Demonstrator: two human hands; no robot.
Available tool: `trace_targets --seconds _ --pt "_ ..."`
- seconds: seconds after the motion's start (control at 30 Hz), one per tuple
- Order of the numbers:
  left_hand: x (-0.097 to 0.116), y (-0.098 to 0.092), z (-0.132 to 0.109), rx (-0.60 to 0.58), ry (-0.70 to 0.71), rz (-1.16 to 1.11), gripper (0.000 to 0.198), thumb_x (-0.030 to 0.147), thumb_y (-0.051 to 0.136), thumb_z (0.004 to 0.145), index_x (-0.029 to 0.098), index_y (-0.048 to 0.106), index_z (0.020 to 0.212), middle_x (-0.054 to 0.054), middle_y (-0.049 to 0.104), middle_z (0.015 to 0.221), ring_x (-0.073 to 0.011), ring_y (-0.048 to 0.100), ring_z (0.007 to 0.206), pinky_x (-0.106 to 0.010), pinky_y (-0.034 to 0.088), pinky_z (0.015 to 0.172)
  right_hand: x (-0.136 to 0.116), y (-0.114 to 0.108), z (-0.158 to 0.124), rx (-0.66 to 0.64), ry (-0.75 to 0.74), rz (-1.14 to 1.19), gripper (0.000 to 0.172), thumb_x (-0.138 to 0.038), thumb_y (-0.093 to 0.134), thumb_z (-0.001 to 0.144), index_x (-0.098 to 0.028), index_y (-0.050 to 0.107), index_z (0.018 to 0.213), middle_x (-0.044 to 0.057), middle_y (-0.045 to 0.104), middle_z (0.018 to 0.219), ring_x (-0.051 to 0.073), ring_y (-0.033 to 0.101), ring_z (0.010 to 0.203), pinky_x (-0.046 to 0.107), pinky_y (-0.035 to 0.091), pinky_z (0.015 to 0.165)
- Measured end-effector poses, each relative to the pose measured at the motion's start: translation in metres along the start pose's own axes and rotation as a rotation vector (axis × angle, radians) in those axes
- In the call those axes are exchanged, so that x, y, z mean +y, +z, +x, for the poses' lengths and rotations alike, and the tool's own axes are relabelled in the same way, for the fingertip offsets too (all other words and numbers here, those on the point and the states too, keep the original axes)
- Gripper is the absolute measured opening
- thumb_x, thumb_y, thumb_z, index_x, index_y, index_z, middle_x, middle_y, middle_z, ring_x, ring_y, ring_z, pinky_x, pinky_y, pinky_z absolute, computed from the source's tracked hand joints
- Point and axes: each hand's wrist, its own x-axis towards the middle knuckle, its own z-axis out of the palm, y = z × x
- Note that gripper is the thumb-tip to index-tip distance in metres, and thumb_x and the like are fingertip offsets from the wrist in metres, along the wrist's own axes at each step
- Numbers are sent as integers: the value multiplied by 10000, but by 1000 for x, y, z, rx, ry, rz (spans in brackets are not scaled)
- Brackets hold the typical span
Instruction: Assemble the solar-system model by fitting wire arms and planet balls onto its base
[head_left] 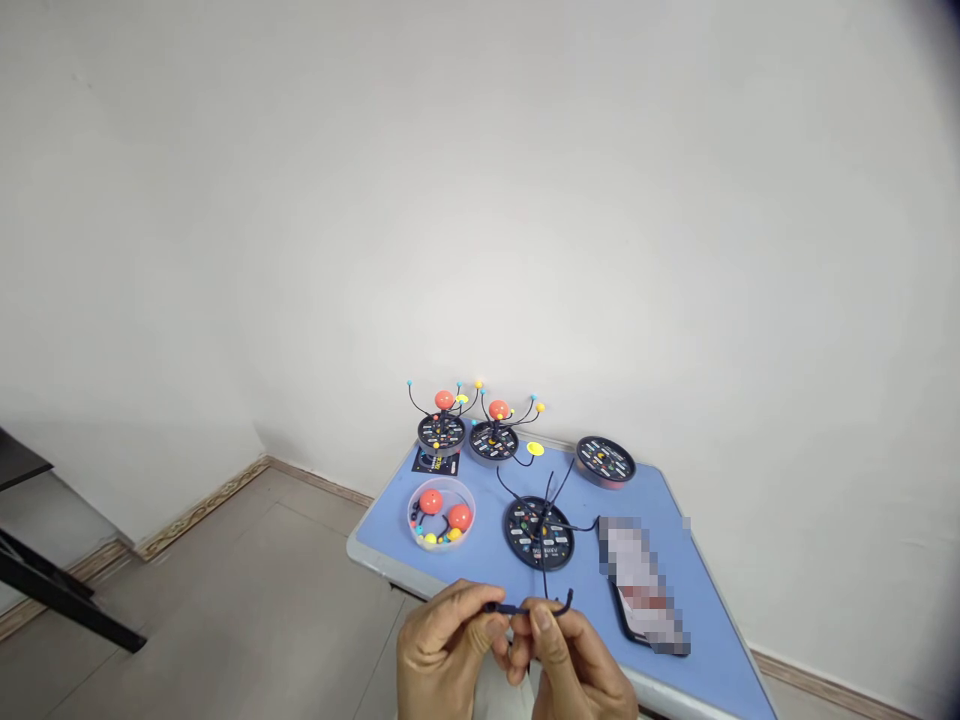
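Note:
Between my hands, at the table's near edge, is a thin black plastic arm (510, 609) with a curved, upturned end. My left hand (450, 640) pinches its left end between thumb and fingers. Thumb and forefinger of my right hand (574, 655) grip it close to the curve. Just beyond my hands lies a round black base (517, 548) printed with small labels, with several thin black arms spreading from its centre. Behind it to the left, a clear round tub (411, 505) holds orange balls (430, 501), small yellow and blue balls and black pieces.
Two assembled planet models (441, 432) (495, 440) stand at the back left of the blue table (480, 570), one on a dark printed card (427, 465). Another round base (606, 460) sits back right. A phone (637, 636), partly pixelated, lies at right. The wall rises behind.

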Motion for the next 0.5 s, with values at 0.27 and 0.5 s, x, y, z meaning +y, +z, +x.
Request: trace_targets --seconds 0.27,0.5 --pt "-6 5 -3 18 -49 -26 93 251 718 829 250 795 880 24 682 613 -107 607 473 -178 530 493 9 -4 3 -2 -49 57 190 -305 795 751 -149 713 681 15 663 562 119 531 416 233 420 412" --pt "-5 1 7 -152 -87 -86 94 208 701 832 216 779 884 20 651 621 -109 621 467 -188 535 488 7 -12 6 -39 35 -27 270 -403 786 752 -151 715 684 23 672 601 124 542 440 242 455 437"
